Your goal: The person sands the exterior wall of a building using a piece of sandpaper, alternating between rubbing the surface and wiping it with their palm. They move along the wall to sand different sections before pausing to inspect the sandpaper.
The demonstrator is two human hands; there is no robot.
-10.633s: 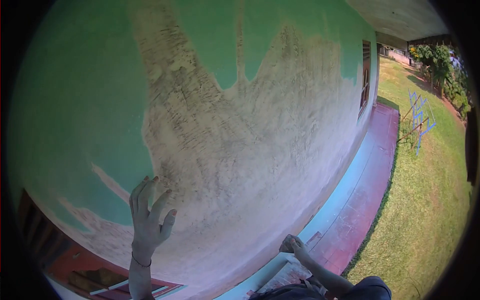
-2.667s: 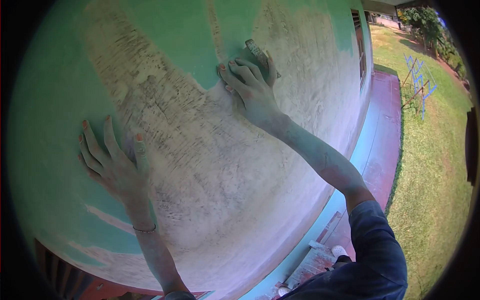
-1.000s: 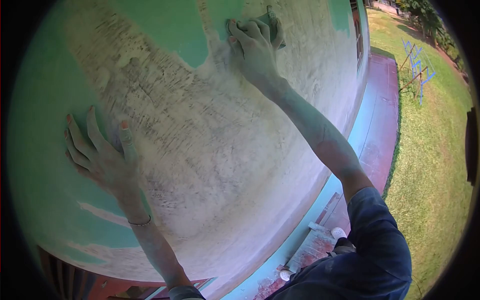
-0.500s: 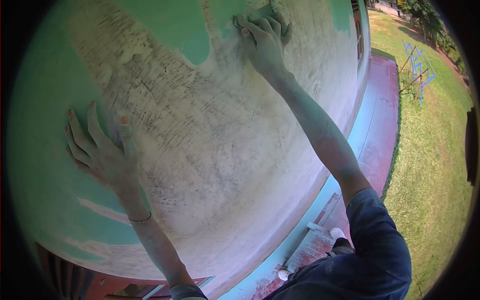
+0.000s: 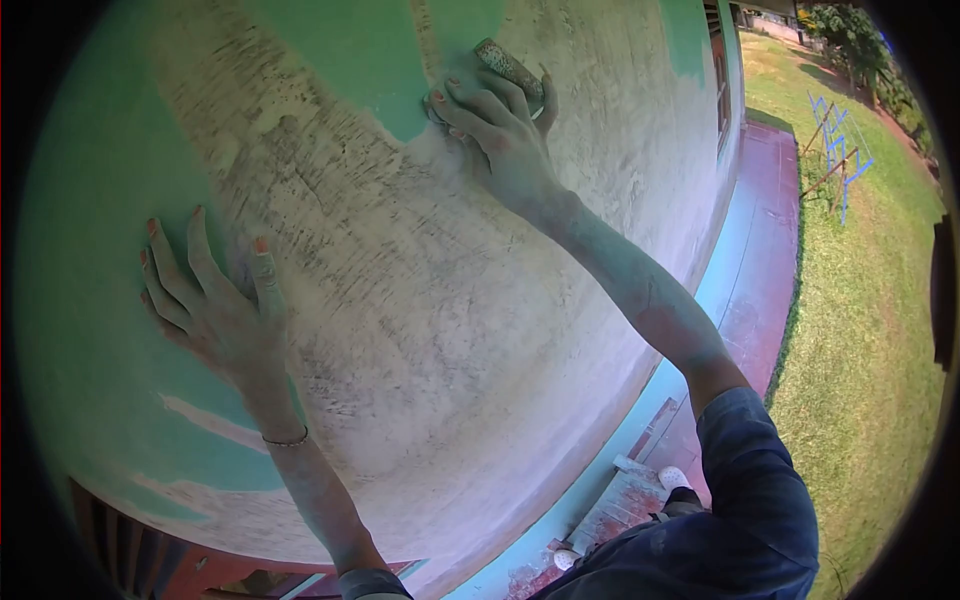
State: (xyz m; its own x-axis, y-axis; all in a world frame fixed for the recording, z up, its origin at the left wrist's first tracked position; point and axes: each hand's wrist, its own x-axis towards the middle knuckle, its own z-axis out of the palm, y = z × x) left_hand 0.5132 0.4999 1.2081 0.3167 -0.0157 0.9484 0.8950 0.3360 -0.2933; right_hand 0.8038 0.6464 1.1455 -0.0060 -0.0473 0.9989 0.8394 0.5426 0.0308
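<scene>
As a person's dark-sleeved right arm (image 5: pixel 650 295) stretched up a wall (image 5: pixel 590 390), the left hand (image 5: pixel 225 315) lay with fingers spread against green paint (image 5: pixel 85 330) beside a scuffed, bare patch (image 5: pixel 430 260). Higher up and to the right, the right hand (image 5: pixel 500 135) grasped a speckled, blocklike tool (image 5: pixel 508 68) against the wall, one end jutting above the fingers. Beyond ran a reddish walkway (image 5: pixel 750 245), then sunlit grass (image 5: pixel 850 340), a blue zigzag frame (image 5: pixel 850 175) and trees (image 5: pixel 850 40).

A dark blue top (image 5: pixel 690 560) is worn with white shoes (image 5: pixel 674 479) and a thin bracelet (image 5: pixel 287 441).
</scene>
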